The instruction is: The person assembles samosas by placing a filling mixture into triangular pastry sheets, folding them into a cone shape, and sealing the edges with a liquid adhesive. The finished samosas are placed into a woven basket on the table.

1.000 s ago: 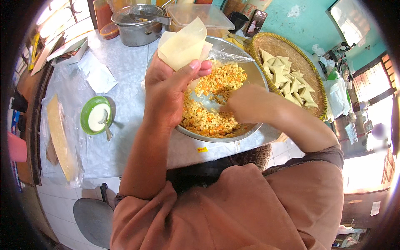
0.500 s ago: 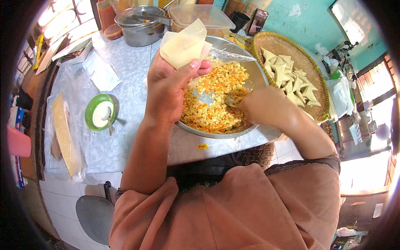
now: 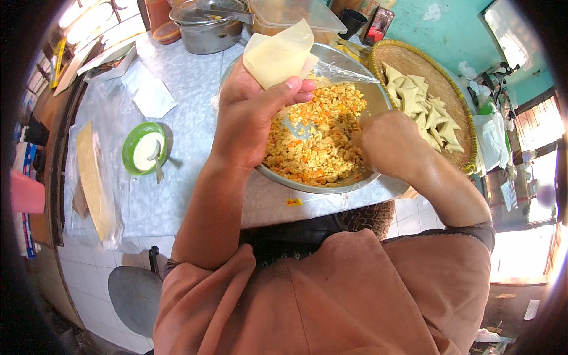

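My left hand [image 3: 251, 112] is closed round a pale wrapper sheet [image 3: 278, 56] folded into a cone, thumb pressed on its front. It is raised over the left side of a wide metal bowl [image 3: 331, 189]. Chopped yellow and orange filling [image 3: 319, 151] covers much of the bowl's inside, with a bare patch of metal in the middle. At the bowl's right side my right hand [image 3: 387, 142] is curled in a fist at the filling; the spoon it grips is hidden behind the fingers now. Clear plastic [image 3: 343, 74] lies over the far rim.
Folded triangular pastries [image 3: 423, 103] are heaped on a round woven tray [image 3: 435, 56] at the right. A green bowl [image 3: 127, 157] of white paste with a spoon stands left, near wrapper sheets [image 3: 92, 177] in plastic. Behind are a lidded pot [image 3: 213, 38] and a plastic box [image 3: 302, 18].
The view has shifted slightly, so most things sit a little right and higher. The spoon's bowl, seen before in the filling, has gone out of sight behind my right hand.
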`<action>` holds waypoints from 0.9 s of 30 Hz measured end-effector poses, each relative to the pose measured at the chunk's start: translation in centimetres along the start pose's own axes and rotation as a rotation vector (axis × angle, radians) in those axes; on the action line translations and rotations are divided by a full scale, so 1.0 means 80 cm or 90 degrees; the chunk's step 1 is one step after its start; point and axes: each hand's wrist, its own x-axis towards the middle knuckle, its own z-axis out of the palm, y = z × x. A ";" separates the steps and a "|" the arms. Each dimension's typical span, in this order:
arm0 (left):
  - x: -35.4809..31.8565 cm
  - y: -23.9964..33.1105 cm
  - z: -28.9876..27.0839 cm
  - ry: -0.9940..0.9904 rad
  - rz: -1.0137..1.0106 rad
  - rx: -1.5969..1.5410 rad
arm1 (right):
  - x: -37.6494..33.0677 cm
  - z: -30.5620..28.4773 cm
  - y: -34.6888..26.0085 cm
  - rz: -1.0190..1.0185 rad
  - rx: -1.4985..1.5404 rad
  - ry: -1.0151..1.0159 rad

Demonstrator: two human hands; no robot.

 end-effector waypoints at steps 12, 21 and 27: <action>0.000 0.004 -0.002 -0.059 -0.074 0.044 | 0.014 0.007 0.020 0.004 0.102 0.183; -0.001 0.004 0.000 -0.057 -0.080 0.056 | 0.013 0.008 0.021 0.037 -0.052 0.291; 0.000 0.000 0.002 -0.059 -0.080 0.065 | 0.013 0.012 0.006 0.081 -0.120 0.170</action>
